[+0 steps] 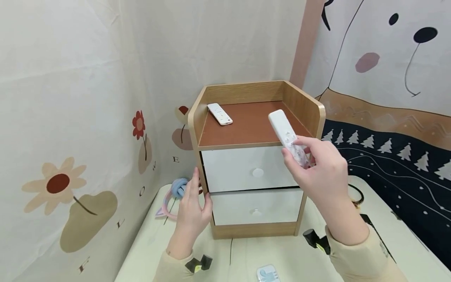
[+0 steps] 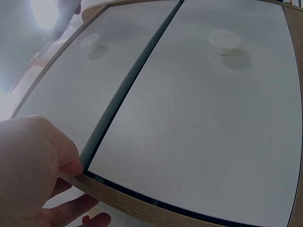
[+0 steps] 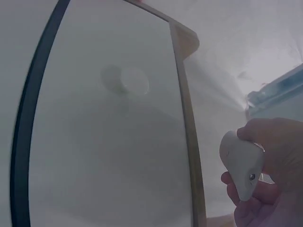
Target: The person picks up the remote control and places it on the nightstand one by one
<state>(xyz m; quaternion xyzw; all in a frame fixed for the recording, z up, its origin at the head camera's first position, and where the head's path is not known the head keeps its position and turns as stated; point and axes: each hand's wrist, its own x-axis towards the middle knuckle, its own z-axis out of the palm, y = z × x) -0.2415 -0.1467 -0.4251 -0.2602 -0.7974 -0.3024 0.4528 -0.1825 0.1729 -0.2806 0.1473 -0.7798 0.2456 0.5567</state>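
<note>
My right hand (image 1: 322,168) holds a white remote (image 1: 283,127) between thumb and fingers, tilted up in front of the cabinet's right half. In the right wrist view the end of the remote (image 3: 241,163) points at the camera, showing a small round metal detail. My left hand (image 1: 193,211) rests against the left side of the small wooden cabinet (image 1: 255,231), fingers along the outer side and thumb at the front edge. Its two white drawers, upper (image 1: 229,168) and lower (image 1: 232,209), have round white knobs. Another white remote (image 1: 220,114) lies on the brown top shelf (image 1: 251,127).
A blue and pink headband (image 1: 169,203) lies left of the cabinet. Near the front table edge is a small white case (image 1: 267,273). To the right are a black ring-shaped band (image 1: 357,194) and a flat dark object (image 1: 377,233). Printed fabric hangs behind the table.
</note>
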